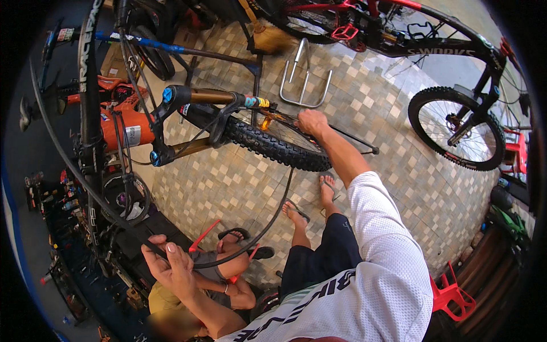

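Observation:
A black hose [257, 239] comes down from the upper left and passes through my left hand [170, 268], whose thumb and fingers are closed around it. From there it loops right and up, and disappears behind a knobby bicycle tyre [273, 149]. My right arm reaches across to the far side of this wheel. By the spokes, right of the orange hub [265, 122], my right hand [312, 122] has its fingers curled in; what they grip is hidden. The wheel sits in a suspension fork [205, 98] with gold tubes and blue caps, lying sideways.
Another person [219, 290] in a yellow top sits at the lower left, close to my left arm. A bent metal stand [305, 105] rests on the tiled floor [364, 216]. A bicycle [456, 128] stands at the right, a red stool [453, 296] below it. Tools [68, 251] line the left side.

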`<state>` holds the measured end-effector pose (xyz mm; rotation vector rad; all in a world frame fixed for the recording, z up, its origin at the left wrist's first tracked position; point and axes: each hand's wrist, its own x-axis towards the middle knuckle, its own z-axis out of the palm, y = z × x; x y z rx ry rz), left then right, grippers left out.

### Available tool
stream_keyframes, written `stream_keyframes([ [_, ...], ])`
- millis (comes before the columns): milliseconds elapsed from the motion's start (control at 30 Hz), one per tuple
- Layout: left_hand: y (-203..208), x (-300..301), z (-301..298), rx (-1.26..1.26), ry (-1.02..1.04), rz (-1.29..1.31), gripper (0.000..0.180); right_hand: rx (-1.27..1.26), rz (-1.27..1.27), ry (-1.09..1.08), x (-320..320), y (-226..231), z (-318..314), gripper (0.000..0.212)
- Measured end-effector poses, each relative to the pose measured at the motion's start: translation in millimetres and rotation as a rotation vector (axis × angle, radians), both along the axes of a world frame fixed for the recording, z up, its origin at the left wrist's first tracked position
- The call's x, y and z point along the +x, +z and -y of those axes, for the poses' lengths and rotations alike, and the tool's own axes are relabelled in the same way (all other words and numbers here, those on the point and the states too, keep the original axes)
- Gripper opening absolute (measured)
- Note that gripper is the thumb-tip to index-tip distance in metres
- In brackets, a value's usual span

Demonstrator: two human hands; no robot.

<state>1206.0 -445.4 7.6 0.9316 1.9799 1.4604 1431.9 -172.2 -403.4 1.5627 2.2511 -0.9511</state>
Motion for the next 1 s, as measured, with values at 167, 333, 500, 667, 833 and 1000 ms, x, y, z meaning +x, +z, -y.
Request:
stream_keyframes([
  [167,-8.4,1.9,-1.2,-0.01,0.054,-0.025,0.018,0.028,-0.114,-0.074,-21.9,-11.7,-6.8,0.042],
  [333,-15.1,0.5,-7.7,-0.033,0.068,-0.029,0.019,0.027,-0.183,-0.112,-21.2,-18.5,-5.6,0.041],
  [500,-14.2,2.5,-7.8,-0.03,0.088,-0.051,0.019,0.008,-0.19,-0.155,-30.8,-16.1,-2.0,0.039],
  [667,-8.0,2.5,-4.7,-0.055,0.079,-0.045,0.02,0.015,-0.16,-0.14,-32.5,-20.5,-0.9,0.039],
  [833,-4.0,2.6,-1.7,-0.033,0.091,-0.004,0.019,0.022,-0.118,-0.142,-20.2,-20.6,9.2,0.04],
  [1000,-1.2,1.8,1.8,-0.05,0.093,0.011,0.02,0.046,-0.034,-0.199,-4.1,-13.8,12.5,0.041],
])
